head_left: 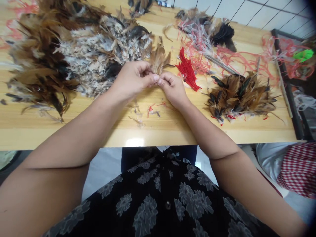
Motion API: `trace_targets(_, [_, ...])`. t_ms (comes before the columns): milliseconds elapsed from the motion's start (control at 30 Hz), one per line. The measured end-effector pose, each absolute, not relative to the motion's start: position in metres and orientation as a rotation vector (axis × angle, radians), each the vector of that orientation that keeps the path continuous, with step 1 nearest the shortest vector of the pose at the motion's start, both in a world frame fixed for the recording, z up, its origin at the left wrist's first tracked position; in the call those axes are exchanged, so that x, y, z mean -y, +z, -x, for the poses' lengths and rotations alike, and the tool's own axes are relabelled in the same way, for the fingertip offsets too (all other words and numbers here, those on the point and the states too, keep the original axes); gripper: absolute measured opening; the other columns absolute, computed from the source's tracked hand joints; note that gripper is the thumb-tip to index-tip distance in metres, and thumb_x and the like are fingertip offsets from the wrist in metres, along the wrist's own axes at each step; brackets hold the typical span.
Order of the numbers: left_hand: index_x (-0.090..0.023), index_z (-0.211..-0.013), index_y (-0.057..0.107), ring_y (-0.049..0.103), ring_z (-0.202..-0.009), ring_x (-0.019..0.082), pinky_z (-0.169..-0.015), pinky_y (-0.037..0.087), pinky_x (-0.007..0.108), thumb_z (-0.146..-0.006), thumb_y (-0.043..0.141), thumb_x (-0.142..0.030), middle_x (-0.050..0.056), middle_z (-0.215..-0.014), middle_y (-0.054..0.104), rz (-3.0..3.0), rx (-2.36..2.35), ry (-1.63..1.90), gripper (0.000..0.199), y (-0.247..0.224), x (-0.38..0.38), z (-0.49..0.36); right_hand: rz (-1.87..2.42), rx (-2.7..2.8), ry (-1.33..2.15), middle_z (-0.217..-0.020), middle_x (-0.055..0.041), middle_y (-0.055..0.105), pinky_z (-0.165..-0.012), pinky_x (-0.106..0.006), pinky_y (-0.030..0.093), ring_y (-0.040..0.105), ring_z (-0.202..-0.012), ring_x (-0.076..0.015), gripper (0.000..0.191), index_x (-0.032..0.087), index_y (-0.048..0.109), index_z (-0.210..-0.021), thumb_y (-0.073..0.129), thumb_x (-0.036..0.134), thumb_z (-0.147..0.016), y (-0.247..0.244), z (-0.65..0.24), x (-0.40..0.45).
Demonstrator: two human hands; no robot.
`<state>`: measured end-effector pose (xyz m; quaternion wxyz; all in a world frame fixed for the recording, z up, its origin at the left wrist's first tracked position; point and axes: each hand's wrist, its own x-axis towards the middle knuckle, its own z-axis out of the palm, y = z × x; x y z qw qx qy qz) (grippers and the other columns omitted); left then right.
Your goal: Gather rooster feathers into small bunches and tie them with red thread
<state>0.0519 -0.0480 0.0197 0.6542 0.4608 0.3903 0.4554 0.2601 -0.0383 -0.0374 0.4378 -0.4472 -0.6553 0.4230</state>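
Observation:
Between my two hands, over the wooden table, a small bunch of brown feathers (pixel 159 57) stands with its tips pointing away from me. My left hand (pixel 135 77) is closed, thumb and fingers pinching the base of the bunch. My right hand (pixel 173 87) is also closed, its thumb and forefinger meeting the left thumb at the same base; what lies between those fingertips is hidden. Right of the hands lies a heap of short red ties (pixel 187 70). Farther right rests a pile of brown feather bunches (pixel 243 95), with red bits showing at their bases.
A large heap of grey, white and brown feathers (pixel 89 56) covers the table's left side. Tangled pink and white strings (pixel 195 33) and dark feathers (pixel 223 34) lie at the back. A dark-framed box (pixel 287 85) stands on the right. Scraps (pixel 150 110) dot the wood near me.

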Motion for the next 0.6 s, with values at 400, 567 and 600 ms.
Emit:
trace_targets(400, [-0.027,-0.080,0.085,0.061,-0.077,0.017,-0.077,0.055,0.031,-0.106,0.110,-0.018,-0.002,-0.078,0.077,-1.004,-0.821,1.060,0.037,0.019,0.037,-0.047,1.036,1.466,1.256,-0.110,-0.0055,0.086,-0.115,-0.041,0.067,0.079,-0.117,-0.0239,0.063,0.023,0.085,-0.099,0.109,0.080,-0.090,-0.029,-0.256,0.050])
trace_targets(567, [-0.021,-0.083,0.083,0.066,-0.076,0.016,-0.075,0.058,0.028,-0.114,0.100,-0.009,0.001,-0.080,0.076,-0.899,-0.870,0.978,0.038,0.023,0.039,-0.044,1.038,1.440,1.225,-0.104,-0.0028,0.085,-0.106,-0.038,0.068,0.076,-0.104,-0.0206,0.064,0.023,0.084,-0.097,0.113,0.078,-0.086,-0.036,-0.254,0.048])
trace_targets(600, [-0.021,-0.084,0.083,0.069,-0.077,0.017,-0.075,0.059,0.030,-0.113,0.103,-0.010,0.002,-0.080,0.076,-0.899,-0.880,0.973,0.037,0.023,0.041,-0.045,1.047,1.450,1.218,-0.103,-0.0023,0.084,-0.105,-0.038,0.068,0.075,-0.103,-0.0204,0.064,0.023,0.083,-0.097,0.114,0.078,-0.086,-0.036,-0.254,0.047])
